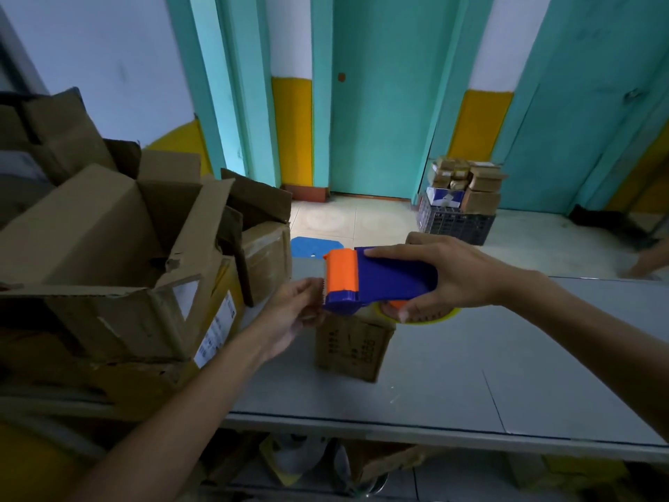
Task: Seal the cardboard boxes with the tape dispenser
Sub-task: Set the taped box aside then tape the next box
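Head: right hand (457, 280) (curled) around tape dispenser (392, 279)

One tape dispenser (380, 277), with one roll of tape (449, 315) on it. Two hands: one left hand (293, 313), one right hand (452, 277). One table (506, 356). One small cardboard box (353, 346) on its own, and one heap of larger cardboard boxes (108, 248), at least five, overlapping too much for an exact count. One dark crate (454, 224) on the floor, holding around ten parcels (467, 182), too small to count surely. One flat blue mat (311, 246)
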A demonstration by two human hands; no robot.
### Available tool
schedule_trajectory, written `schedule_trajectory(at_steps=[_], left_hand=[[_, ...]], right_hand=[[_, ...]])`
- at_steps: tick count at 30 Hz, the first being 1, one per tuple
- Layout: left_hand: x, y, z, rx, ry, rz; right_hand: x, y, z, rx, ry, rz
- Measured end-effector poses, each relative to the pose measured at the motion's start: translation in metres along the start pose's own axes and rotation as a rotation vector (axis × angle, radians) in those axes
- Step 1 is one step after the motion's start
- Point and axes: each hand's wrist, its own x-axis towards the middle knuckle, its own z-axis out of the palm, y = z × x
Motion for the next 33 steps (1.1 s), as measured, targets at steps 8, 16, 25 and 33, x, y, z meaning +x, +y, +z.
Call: schedule_trajectory(at_steps=[8, 16, 25, 33], left_hand=[[0.008, 0.001, 0.000, 0.567, 0.190, 0.132], [0.011, 0.005, -0.007, 0.714, 0.081, 0.303], [0.007, -0.001, -0.031, 0.688, 0.134, 0.227], [0.014, -0.003, -0.044, 0.687, 0.122, 0.154]], right_hand=[[-0.003, -0.006, 0.022, -0.123, 0.001, 0.054], [-0.018, -0.004, 0.026, -0.106, 0.025, 0.047], [-0.034, 0.006, 0.031, -0.144, 0.008, 0.079], [-0.047, 0.016, 0.031, -0.152, -0.074, 0.158]])
